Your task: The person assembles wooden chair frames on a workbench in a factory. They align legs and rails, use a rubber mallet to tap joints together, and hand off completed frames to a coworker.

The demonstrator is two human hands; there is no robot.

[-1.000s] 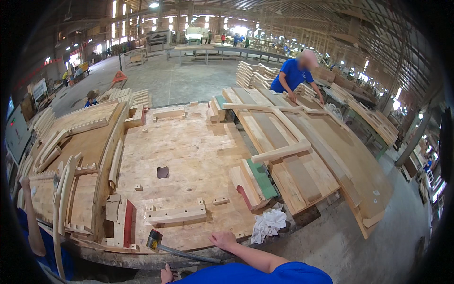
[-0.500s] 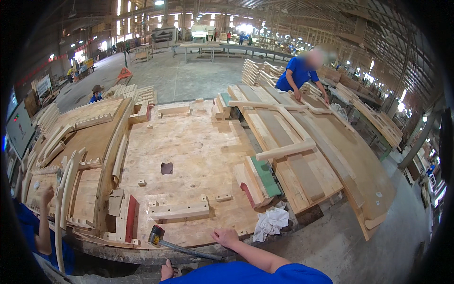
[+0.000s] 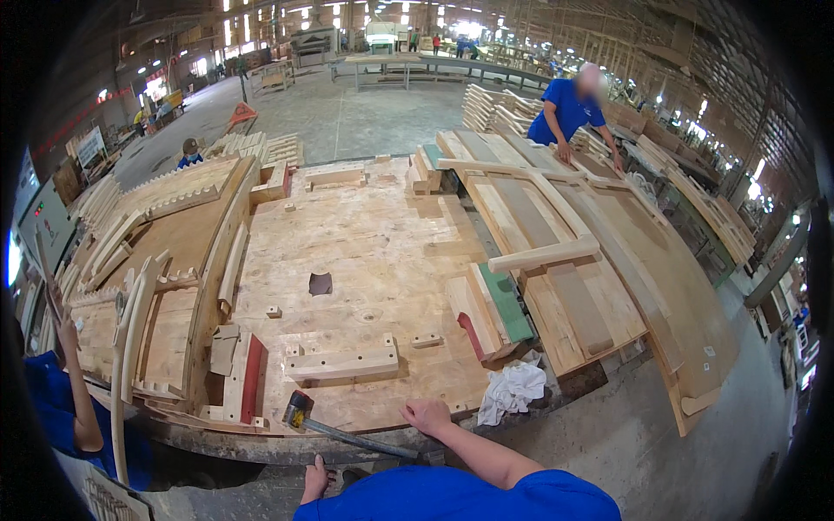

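My right hand (image 3: 426, 416) rests at the near edge of the wooden work board (image 3: 365, 252), its fingers curled in with nothing seen in them. Lower and to the left, by the table's front edge, my left hand (image 3: 318, 478) has its thumb raised and its fingers partly apart, holding nothing. Between the hands and the board lies a mallet (image 3: 298, 408) with a dark head, its long handle slanting toward the right and under my right forearm. A drilled wooden block (image 3: 343, 366) is set on the board just beyond the mallet.
A crumpled white cloth (image 3: 512, 391) lies right of my right hand. Red-faced (image 3: 253, 379) and green-topped blocks (image 3: 506, 304) flank the board. A wooden frame (image 3: 547, 252) lies on the right table, where a co-worker (image 3: 569, 108) leans over. Another person's arm (image 3: 80, 391) is at left.
The whole view has shifted, so things sit slightly higher and further right. The co-worker at left has raised a hand with a thin wooden piece. My hands stay about where they were.
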